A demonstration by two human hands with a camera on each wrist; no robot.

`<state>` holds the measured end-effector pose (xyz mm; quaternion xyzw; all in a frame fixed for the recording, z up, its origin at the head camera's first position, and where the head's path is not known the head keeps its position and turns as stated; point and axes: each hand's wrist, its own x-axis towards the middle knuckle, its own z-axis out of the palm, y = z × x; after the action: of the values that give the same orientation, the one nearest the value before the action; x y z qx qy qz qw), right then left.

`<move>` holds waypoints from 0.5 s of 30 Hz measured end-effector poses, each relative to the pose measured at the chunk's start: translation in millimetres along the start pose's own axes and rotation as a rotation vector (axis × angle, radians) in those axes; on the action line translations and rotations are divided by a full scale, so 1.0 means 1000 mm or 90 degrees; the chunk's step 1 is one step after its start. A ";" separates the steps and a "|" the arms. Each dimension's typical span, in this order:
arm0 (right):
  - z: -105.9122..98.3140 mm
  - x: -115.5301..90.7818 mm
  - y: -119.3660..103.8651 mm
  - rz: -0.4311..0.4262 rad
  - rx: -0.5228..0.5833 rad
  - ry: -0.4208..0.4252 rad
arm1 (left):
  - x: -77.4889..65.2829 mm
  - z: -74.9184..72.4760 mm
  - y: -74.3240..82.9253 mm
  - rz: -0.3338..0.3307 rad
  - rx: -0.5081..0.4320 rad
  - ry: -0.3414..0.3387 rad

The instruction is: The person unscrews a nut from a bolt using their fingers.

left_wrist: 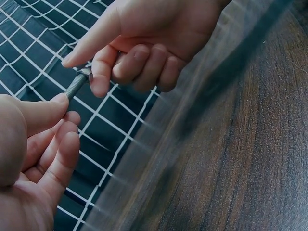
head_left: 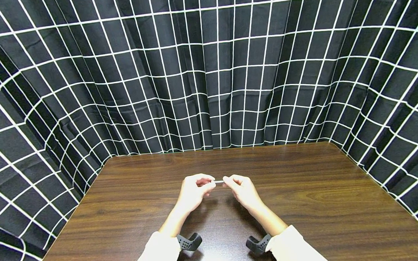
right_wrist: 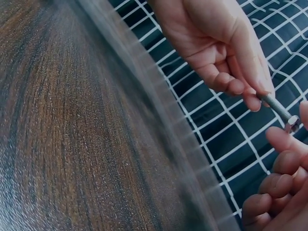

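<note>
A short metal bolt (head_left: 218, 182) with a threaded shank runs between the two hands, above the table. The left hand (head_left: 194, 191) pinches the plain end of the threads (left_wrist: 75, 88) between thumb and fingertips, its other fingers loosely curled below. At the opposite end is a hex-shaped piece (right_wrist: 292, 123); whether it is the head or a nut, I cannot tell. The right hand (head_left: 243, 190) has its thumb and index fingertip on either side of this hex piece, its remaining fingers curled toward the palm.
Both hands are over the far half of a dark brown wooden table (head_left: 134, 207). Black curtains (head_left: 212, 66) with a white grid hang behind the table and along its sides. Each wrist wears a dark grey band mount (head_left: 190, 242) beside a white sleeve (head_left: 155, 255).
</note>
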<state>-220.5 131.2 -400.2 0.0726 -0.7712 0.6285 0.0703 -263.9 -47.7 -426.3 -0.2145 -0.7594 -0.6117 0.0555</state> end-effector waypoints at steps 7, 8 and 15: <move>0.001 0.009 0.026 0.001 0.007 0.016 | 0.001 -0.002 -0.005 0.010 -0.007 -0.009; 0.002 0.011 0.031 0.006 0.009 0.017 | 0.001 -0.002 -0.005 0.013 -0.005 -0.010; 0.001 0.011 0.030 -0.011 0.023 0.012 | 0.001 -0.003 -0.005 0.018 0.001 -0.005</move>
<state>-237.1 135.6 -427.0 0.0742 -0.7582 0.6426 0.0817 -267.6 -50.7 -430.0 -0.2275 -0.7569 -0.6096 0.0614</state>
